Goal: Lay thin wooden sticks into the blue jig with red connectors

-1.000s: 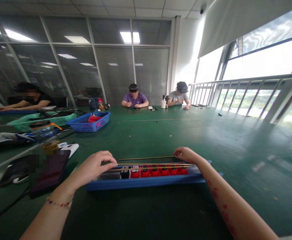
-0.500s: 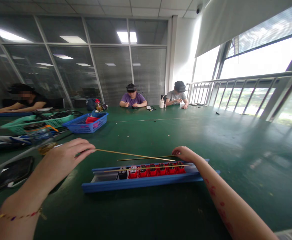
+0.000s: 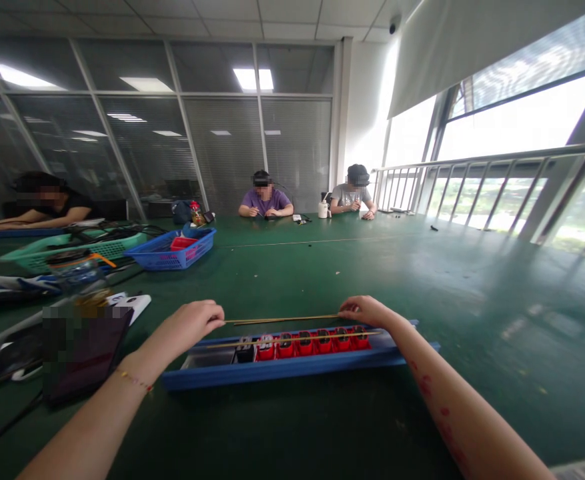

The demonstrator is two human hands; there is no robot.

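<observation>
My left hand (image 3: 193, 323) pinches the left end of a thin wooden stick just beyond a blue trough (image 3: 292, 375). My right hand (image 3: 367, 311) is closed at the right ends of this stick and a second wooden stick (image 3: 282, 319), which lie almost together. The right fingertips are partly hidden. Inside the trough stands a row of several red blocks (image 3: 305, 347) with dark tops, with a black block (image 3: 245, 353) at the left end. Another thin stick (image 3: 219, 346) rests lengthwise across the row.
To the left lie a dark tablet-like slab (image 3: 89, 353), a phone (image 3: 9, 357) and a jar (image 3: 75, 270). Farther back are a blue basket (image 3: 172, 257) and a green basket (image 3: 27, 257) with cables. Several people sit around the green table (image 3: 397, 267).
My left hand has moved right and slightly down with its stick, which now lies alongside the second stick instead of crossing it. My right hand has shifted slightly left.
</observation>
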